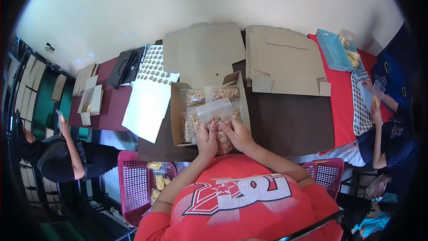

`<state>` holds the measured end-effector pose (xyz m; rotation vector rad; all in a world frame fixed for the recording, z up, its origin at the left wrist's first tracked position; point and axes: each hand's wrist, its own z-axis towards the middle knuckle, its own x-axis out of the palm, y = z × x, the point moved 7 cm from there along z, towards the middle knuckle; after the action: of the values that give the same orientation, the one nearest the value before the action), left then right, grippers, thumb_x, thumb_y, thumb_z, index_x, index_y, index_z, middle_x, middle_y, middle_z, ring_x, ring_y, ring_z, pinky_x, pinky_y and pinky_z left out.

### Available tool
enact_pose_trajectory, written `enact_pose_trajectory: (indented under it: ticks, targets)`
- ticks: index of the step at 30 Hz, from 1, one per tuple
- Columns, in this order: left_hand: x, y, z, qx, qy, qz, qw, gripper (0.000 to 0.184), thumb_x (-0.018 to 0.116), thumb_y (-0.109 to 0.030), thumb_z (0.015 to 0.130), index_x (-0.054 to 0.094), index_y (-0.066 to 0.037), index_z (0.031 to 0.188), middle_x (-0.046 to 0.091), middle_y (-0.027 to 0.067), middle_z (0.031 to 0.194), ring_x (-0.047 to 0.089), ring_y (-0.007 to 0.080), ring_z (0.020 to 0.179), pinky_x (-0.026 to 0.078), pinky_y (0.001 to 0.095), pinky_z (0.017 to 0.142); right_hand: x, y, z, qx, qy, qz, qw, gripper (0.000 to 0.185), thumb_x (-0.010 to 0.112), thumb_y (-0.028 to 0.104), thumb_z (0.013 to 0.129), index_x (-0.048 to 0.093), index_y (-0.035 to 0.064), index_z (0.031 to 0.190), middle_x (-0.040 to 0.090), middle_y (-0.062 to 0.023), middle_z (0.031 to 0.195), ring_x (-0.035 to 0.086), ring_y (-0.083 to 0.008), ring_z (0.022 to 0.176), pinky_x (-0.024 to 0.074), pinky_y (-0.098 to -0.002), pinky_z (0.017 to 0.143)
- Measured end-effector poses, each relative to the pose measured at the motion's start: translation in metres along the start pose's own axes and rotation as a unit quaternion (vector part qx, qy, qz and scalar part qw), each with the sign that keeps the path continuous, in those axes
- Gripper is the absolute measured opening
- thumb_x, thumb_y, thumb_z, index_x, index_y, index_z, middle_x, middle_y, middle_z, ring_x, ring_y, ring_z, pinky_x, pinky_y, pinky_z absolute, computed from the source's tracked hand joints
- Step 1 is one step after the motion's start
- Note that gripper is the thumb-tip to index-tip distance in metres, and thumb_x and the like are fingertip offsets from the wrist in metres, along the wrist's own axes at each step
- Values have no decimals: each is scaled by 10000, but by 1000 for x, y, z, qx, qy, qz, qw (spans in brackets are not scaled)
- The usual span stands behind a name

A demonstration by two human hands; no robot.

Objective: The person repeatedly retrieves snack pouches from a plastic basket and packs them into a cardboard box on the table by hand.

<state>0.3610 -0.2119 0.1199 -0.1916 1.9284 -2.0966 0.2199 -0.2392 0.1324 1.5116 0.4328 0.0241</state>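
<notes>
A clear zip bag [216, 110] of small brown snack pieces is held between my two hands, over the near part of an open cardboard box [177, 118]. My left hand [207, 142] is closed on the bag's left side. My right hand [239, 136] grips its right side, with both thumbs on the front. Inside the box lie several similar snack bags [195, 97] with round labels. The held bag hides part of them. The box lid [203, 51] is folded back, away from me.
Flattened cardboard boxes [285, 62] are stacked to the right. Sticker sheets [154, 69] and a black case [127, 68] lie left. Pink baskets [132, 183] flank me. People at both sides hold small bags; a blue tray [331, 49] stands far right.
</notes>
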Motion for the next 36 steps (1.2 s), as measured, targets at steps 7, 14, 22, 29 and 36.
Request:
enact_pose_trajectory:
  ticks: [7,14,22,29,36]
  targets:
    - [-9,-18,-12,24,14,26,999,242,492,-169,965,548,21,1106,622,67,998,568,130,907,444,277,821,16,-10,-12,-16,-47,87,995,421,457,362,964,577,-41,984,624,-167,776,597,-228,711,465,-361,693]
    - [-8,-9,-17,-21,53,63,996,255,579,-200,924,575,17,1058,648,84,886,582,122,741,472,276,678,28,-17,-30,-80,69,57,993,535,606,377,885,411,-11,1198,618,-136,975,600,-214,875,459,-327,832]
    - [-18,36,-17,-43,83,18,995,455,488,-310,963,405,-5,1290,568,129,1147,543,166,1000,434,285,854,12,-70,-29,79,31,59,995,533,679,273,843,430,23,1241,603,-103,1020,582,-169,930,474,-315,824]
    - [4,33,3,155,236,517,808,490,487,-447,898,474,-201,1321,289,50,1478,277,393,1323,214,601,1035,-88,-73,-10,64,-198,209,956,381,644,147,860,445,34,1165,596,-77,1012,595,-150,872,496,-309,767]
    - [20,65,0,88,293,567,765,498,418,-494,915,444,-263,1356,275,36,1493,226,472,1331,144,672,1037,-51,-85,6,95,-124,49,987,723,727,157,777,243,52,1303,592,-235,1094,608,-328,1014,471,-383,858]
